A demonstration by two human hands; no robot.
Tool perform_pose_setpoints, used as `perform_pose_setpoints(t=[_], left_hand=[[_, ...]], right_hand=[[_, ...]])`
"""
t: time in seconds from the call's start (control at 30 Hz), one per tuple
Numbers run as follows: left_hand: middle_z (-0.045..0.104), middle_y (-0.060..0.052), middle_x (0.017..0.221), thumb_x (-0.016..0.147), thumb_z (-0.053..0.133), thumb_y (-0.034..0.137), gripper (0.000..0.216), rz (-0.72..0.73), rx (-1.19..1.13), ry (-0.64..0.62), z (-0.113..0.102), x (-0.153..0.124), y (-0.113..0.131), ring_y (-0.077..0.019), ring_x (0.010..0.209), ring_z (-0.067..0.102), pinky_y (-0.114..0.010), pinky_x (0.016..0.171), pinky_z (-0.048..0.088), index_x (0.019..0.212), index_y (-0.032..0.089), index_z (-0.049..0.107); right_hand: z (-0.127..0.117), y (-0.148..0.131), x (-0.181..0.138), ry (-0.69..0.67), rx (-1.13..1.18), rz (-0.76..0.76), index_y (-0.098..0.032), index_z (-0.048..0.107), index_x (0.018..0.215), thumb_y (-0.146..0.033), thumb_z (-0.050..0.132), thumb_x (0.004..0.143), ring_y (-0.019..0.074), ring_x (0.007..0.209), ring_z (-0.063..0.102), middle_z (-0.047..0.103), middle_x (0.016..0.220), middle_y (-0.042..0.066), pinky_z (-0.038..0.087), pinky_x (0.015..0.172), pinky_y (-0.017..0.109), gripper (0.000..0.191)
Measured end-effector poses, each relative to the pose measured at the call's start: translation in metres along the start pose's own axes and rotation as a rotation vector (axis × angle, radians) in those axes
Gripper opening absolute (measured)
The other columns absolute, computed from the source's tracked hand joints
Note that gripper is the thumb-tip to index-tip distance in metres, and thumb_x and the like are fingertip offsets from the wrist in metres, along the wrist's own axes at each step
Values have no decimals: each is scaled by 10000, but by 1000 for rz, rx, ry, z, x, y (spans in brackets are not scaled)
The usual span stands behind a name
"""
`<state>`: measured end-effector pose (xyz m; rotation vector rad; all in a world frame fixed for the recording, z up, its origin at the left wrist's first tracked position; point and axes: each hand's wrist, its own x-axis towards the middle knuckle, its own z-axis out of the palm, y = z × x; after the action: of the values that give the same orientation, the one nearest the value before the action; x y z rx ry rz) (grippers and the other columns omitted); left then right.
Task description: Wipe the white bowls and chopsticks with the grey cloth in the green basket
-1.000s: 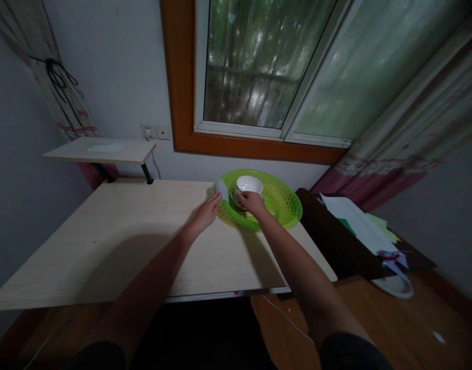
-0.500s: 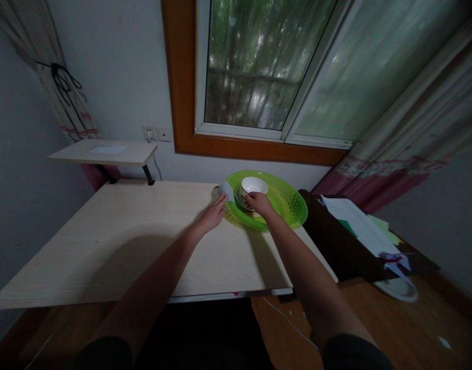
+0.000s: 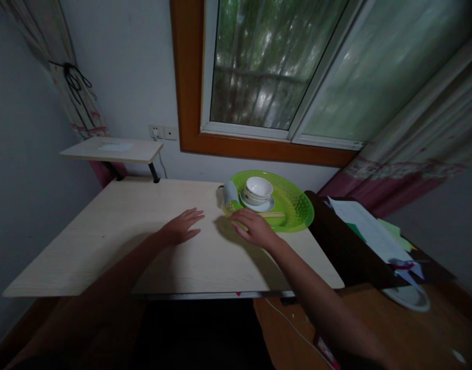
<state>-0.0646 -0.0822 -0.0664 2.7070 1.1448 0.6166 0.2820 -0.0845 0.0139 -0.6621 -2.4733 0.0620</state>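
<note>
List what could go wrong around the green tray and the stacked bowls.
1. The green tray seems to sit at the table's far right corner, so a nudge might push it over the edge.
2. The stacked bowls are loose; a jolt could topple them.
3. The right hand, open beside the tray's rim, may bump it.

Both hands are hovering open and empty over the pale wooden table (image 3: 116, 231): the left hand (image 3: 180, 228) mid-table, the right hand (image 3: 255, 228) just before the green tray (image 3: 293, 205), which is carrying stacked white bowls (image 3: 258, 190) on a saucer, chopsticks (image 3: 272, 215), and a pale cup (image 3: 231, 192) at its left rim.
</note>
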Motion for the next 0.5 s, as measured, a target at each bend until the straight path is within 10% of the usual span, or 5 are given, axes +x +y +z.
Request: perform_pose_setpoints(t=[0.2, 0.5], left_hand=[[299, -178, 1730, 1021, 534, 595, 782, -60, 107, -154, 2, -52, 5, -353, 1631, 204, -595, 1294, 247, 1659, 187, 340], [319, -188, 1719, 994, 541, 662, 851, -19, 78, -123, 18, -46, 14, -344, 1625, 229, -580, 1300, 212, 1673, 203, 315]], right_hand=[[58, -25, -25, -190, 44, 59, -210, 445, 1605, -471, 595, 1033, 294, 1458, 542, 555, 1583, 164, 450, 1214, 498, 646], [109, -29, -12, -361, 6, 87, -178, 247, 1695, -642, 590, 994, 345, 1632, 232, 274, 1737, 186, 234, 1312, 587, 909]])
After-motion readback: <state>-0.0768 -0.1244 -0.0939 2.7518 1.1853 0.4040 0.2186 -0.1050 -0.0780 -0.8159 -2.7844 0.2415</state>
